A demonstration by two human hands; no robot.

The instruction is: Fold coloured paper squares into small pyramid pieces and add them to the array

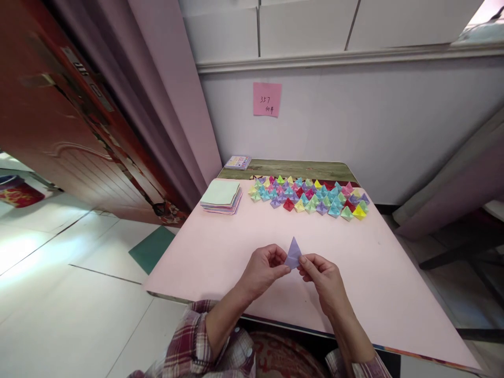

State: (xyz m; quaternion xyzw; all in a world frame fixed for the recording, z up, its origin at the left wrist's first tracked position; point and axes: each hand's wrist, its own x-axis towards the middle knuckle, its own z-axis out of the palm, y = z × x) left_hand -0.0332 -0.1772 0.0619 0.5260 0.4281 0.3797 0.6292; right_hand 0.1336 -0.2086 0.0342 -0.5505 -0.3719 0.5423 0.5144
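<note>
A small purple folded paper triangle (293,253) is held point up above the pink tabletop (220,247). My left hand (268,268) pinches its lower left corner between thumb and fingers. On the other side, the thumb and fingers of my right hand (318,273) grip its lower right edge. Beyond the hands, several rows of small folded paper pieces (310,206) in many colours stand close together. To the left lies a stack of square paper sheets (221,195), pale green on top.
A flat printed packet (238,162) lies on the table's green wood-look back strip (299,169). A pink note (267,100) hangs on the wall. Left of the table are a dark green sheet (153,249) on the floor and a reddish-brown door (94,152).
</note>
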